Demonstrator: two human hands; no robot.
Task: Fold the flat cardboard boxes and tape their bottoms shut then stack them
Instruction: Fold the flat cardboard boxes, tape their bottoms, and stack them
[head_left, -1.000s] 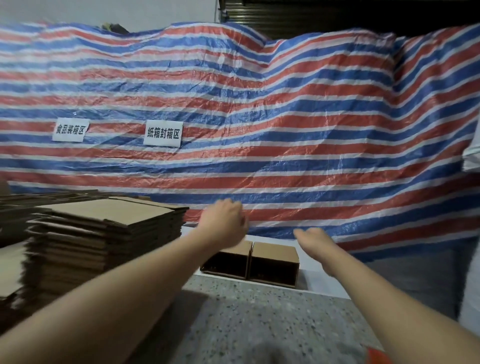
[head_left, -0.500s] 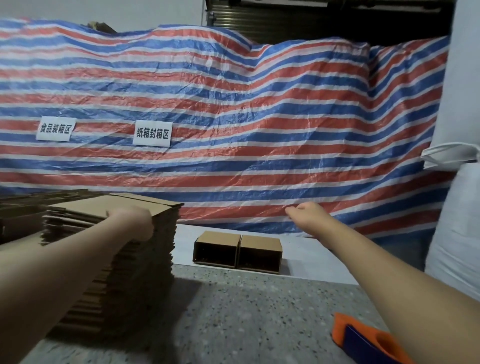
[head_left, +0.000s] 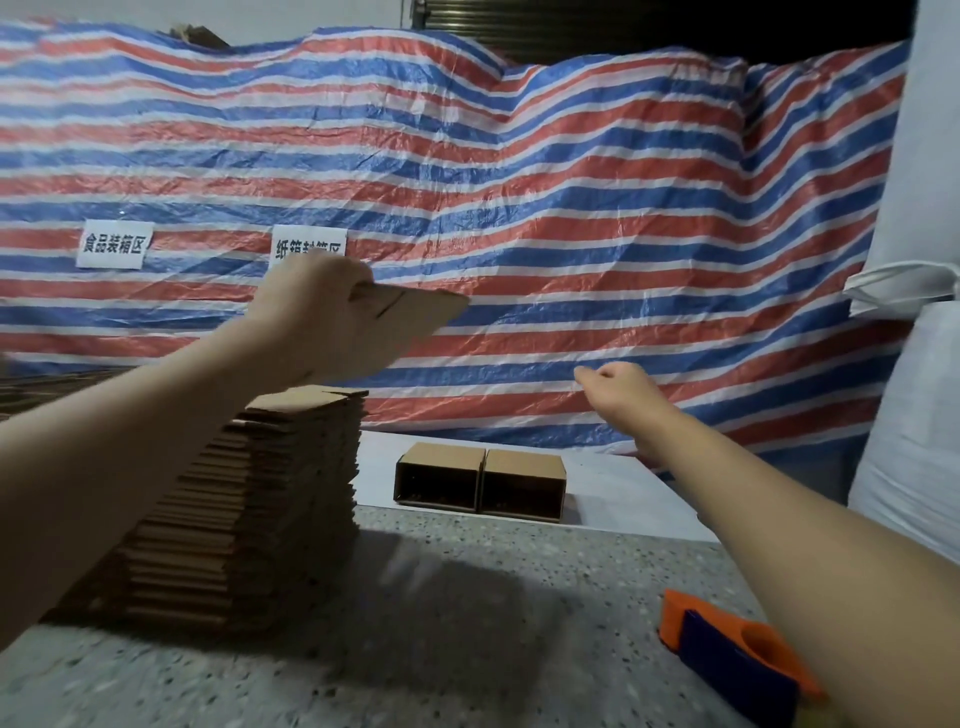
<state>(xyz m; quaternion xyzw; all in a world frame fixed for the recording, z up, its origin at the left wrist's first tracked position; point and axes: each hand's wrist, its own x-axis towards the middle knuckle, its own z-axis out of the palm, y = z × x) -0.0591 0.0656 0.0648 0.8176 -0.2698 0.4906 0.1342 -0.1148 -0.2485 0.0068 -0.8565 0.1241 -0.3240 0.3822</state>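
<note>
While one sheet is coming up, here is the scene:
Tarp (head_left: 519, 208): hanging striped behind everything, at 12 o'clock.
Table (head_left: 467, 623): carrying the flat stack (head_left: 249, 509) at 9 o'clock and two folded boxes (head_left: 480, 480) at 12.
Tape dispenser (head_left: 737, 660): lying at 4 o'clock.
Left hand (head_left: 311, 317): gripping a flat box (head_left: 410, 317), arm raised above the stack.
Right hand (head_left: 618, 387): outstretched, loosely curled, holding nothing.
Risk: the one-handed corner grip is probably letting the sheet sag or slip.

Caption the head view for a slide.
Left hand lifts a flat brown cardboard sheet off the tall stack.
</note>
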